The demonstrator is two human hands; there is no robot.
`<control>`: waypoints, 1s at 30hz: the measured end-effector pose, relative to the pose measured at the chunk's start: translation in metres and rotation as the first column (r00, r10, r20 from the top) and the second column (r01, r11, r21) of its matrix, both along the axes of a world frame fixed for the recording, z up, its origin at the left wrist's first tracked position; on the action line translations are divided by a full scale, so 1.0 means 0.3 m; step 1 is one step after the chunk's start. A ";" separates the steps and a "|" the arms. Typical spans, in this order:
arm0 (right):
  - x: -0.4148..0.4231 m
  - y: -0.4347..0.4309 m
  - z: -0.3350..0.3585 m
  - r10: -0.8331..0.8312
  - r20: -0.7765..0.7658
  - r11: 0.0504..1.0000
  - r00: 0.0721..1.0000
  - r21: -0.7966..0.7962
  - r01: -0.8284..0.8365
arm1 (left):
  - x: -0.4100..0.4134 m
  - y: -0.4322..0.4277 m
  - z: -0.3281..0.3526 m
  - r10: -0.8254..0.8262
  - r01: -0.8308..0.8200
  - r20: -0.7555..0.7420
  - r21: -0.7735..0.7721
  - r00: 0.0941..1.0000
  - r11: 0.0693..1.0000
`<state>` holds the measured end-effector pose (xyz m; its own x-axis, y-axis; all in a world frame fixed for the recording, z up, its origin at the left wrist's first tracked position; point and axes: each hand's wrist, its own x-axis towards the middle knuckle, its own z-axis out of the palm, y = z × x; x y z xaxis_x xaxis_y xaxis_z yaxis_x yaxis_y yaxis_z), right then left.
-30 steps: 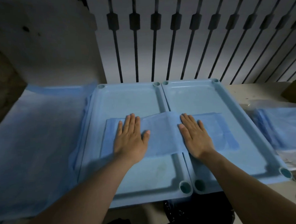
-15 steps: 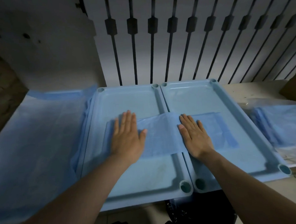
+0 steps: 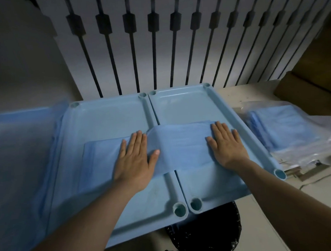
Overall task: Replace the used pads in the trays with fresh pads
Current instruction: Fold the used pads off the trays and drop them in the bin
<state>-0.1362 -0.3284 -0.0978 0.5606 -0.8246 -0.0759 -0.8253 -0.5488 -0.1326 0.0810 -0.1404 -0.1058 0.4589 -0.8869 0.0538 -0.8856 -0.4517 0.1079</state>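
Plainly, the step in hand is spreading a fresh pad, and it wants smoothing outward with flat palms, not pinching. Far left, a large blue sheet [image 3: 21, 149] lies spread just beside the left tray [image 3: 108, 116]. The left grip [image 3: 135, 158] lies released, fingers straight and together, thumb out, palm pressing the pad's left part onto that tray's floor. The pad [image 3: 180, 145] itself lies crosswise, humped over the two neighbouring rims in the middle, so it bridges both trays and sits properly in neither. The right grip [image 3: 225, 145] is likewise flat and released, pressing the pad's right end into the right tray [image 3: 182, 106]. To do this well, I judge the pad should be shifted wholly into one tray, its edges squared to the rim and the hump pushed out before the palms lift. Further right, a bagged stack of pads [image 3: 284, 125] waits on the tabletop [image 3: 253, 92]; a black bin bag [image 3: 206, 232] sits below the near edge.
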 end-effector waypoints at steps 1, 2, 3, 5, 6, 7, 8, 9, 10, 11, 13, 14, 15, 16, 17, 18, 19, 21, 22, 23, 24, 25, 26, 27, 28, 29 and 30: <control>-0.005 0.001 0.005 -0.022 0.014 1.000 1.000 0.012 0.022 | 0.000 0.001 0.000 0.000 0.000 0.004 0.007 1.000 1.000; -0.003 0.007 0.010 -0.056 0.045 0.998 0.997 0.025 0.054 | 0.001 0.001 0.003 -0.002 0.002 0.002 0.013 1.000 1.000; 0.003 0.019 0.020 -0.103 0.102 0.994 0.989 0.038 0.100 | 0.002 0.000 0.006 -0.002 0.002 -0.004 0.021 1.000 1.000; 0.013 0.054 0.048 -0.237 0.258 0.972 0.937 0.065 0.228 | 0.002 -0.004 0.017 0.005 -0.004 -0.023 0.038 1.000 0.999; 0.017 0.072 0.061 -0.306 0.304 0.952 0.902 0.087 0.293 | 0.004 -0.005 0.022 0.018 -0.016 -0.045 0.046 0.999 0.999; 0.016 0.090 0.079 -0.363 0.312 0.932 0.878 0.103 0.349 | 0.002 -0.006 0.029 0.034 -0.030 -0.080 0.047 0.996 0.998; 0.010 0.106 0.095 -0.407 0.294 0.913 0.865 0.115 0.391 | -0.006 -0.004 0.040 0.044 -0.039 -0.123 0.039 0.991 0.998; 0.003 0.117 0.107 -0.446 0.272 0.895 0.853 0.135 0.425 | -0.019 -0.001 0.051 0.036 -0.033 -0.155 0.025 0.987 0.999; -0.004 0.121 0.115 -0.486 0.264 0.873 0.833 0.176 0.454 | -0.037 0.004 0.061 0.010 -0.010 -0.158 0.004 0.987 1.000; -0.011 0.120 0.117 -0.527 0.270 0.848 0.806 0.236 0.475 | -0.059 0.008 0.069 -0.027 0.025 -0.138 -0.017 0.990 1.000; -0.027 0.109 0.118 -0.592 0.302 0.797 0.747 0.355 0.488 | -0.110 0.009 0.080 -0.103 0.099 -0.107 -0.038 0.989 0.994; -0.035 0.106 0.120 -0.614 0.307 0.777 0.727 0.401 0.486 | -0.132 0.008 0.082 -0.127 0.123 -0.113 -0.036 0.985 0.992; -0.043 0.105 0.124 -0.629 0.304 0.760 0.716 0.437 0.482 | -0.147 0.005 0.079 -0.139 0.135 -0.130 -0.034 0.982 0.990; -0.050 0.106 0.127 -0.640 0.299 0.745 0.708 0.468 0.476 | -0.158 0.003 0.078 -0.141 0.137 -0.155 -0.035 0.978 0.990; -0.058 0.106 0.133 -0.651 0.303 0.730 0.696 0.501 0.465 | -0.163 0.000 0.079 -0.139 0.135 -0.177 -0.037 0.974 0.990; -0.058 0.109 0.134 -0.666 0.310 0.712 0.679 0.536 0.453 | -0.164 0.001 0.079 -0.135 0.132 -0.189 -0.030 0.973 0.991; -0.058 0.111 0.135 -0.681 0.319 0.693 0.659 0.571 0.440 | -0.164 0.001 0.081 -0.132 0.131 -0.191 -0.018 0.973 0.991; -0.060 0.118 0.133 -0.693 0.348 0.672 0.632 0.629 0.391 | -0.165 0.005 0.091 -0.128 0.132 -0.198 0.004 0.972 0.991; -0.061 0.124 0.132 -0.699 0.382 0.666 0.605 0.656 0.355 | -0.167 0.008 0.099 -0.125 0.130 -0.205 0.010 0.971 0.991; -0.061 0.131 0.137 -0.710 0.434 0.662 0.555 0.681 0.313 | -0.167 0.010 0.103 -0.123 0.129 -0.210 0.016 0.970 0.991; -0.063 0.132 0.148 -0.728 0.496 0.655 0.474 0.708 0.264 | -0.168 0.011 0.109 -0.120 0.128 -0.210 0.027 0.970 0.991; -0.068 0.130 0.162 -0.753 0.544 0.639 0.369 0.739 0.214 | -0.169 0.010 0.115 -0.120 0.131 -0.200 0.043 0.972 0.990; -0.074 0.119 0.175 -0.777 0.575 0.621 0.256 0.766 0.163 | -0.172 0.008 0.123 -0.126 0.138 -0.178 0.058 0.976 0.989; -0.081 0.106 0.187 -0.789 0.594 0.612 0.157 0.782 0.121 | -0.177 0.005 0.129 -0.140 0.150 -0.141 0.064 0.980 0.987; -0.088 0.093 0.198 -0.790 0.606 0.613 0.088 0.783 0.105 | -0.185 -0.002 0.139 -0.163 0.170 -0.100 0.064 0.981 0.983; -0.093 0.083 0.206 -0.783 0.620 0.621 0.044 0.776 0.107 | -0.196 -0.014 0.148 -0.189 0.193 -0.062 0.060 0.980 0.979; -0.096 0.076 0.206 -0.771 0.636 0.635 0.033 0.762 0.131 | -0.209 -0.028 0.157 -0.211 0.212 -0.036 0.057 0.977 0.976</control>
